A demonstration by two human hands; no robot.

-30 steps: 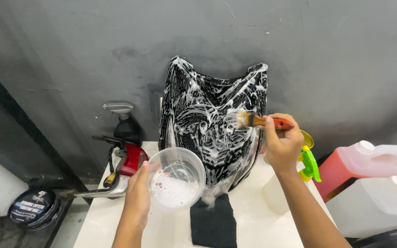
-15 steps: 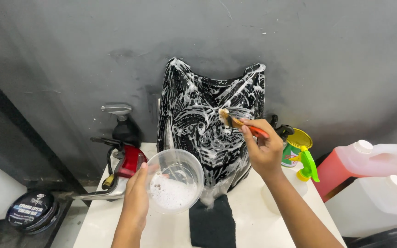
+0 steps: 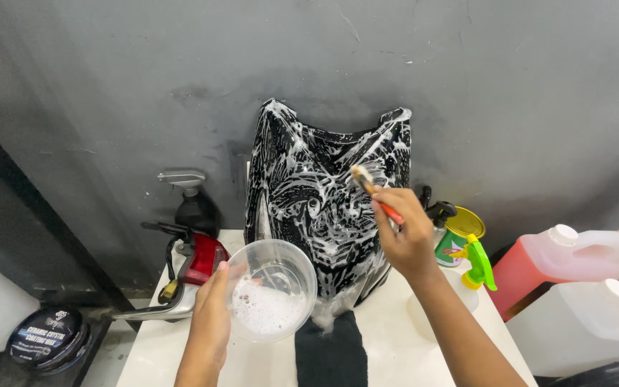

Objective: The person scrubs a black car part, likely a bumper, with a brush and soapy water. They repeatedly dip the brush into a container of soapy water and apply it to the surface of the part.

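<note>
A black motorcycle fairing panel, streaked with white foam, is propped upright against the grey wall at 12 o'clock on the white surface. It is judged stiff but slippery under the suds, best steadied by its edges. A clear plastic cup of soapy water, light and easily spilled, is gripped at its side by the left hand at 7 o'clock. A small brush is pinched by its orange handle in the right hand, its bristles touching the panel.

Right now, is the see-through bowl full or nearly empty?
Nearly empty. The clear bowl in the left hand shows only a shallow layer of white foam at its bottom; its walls are bare.
</note>
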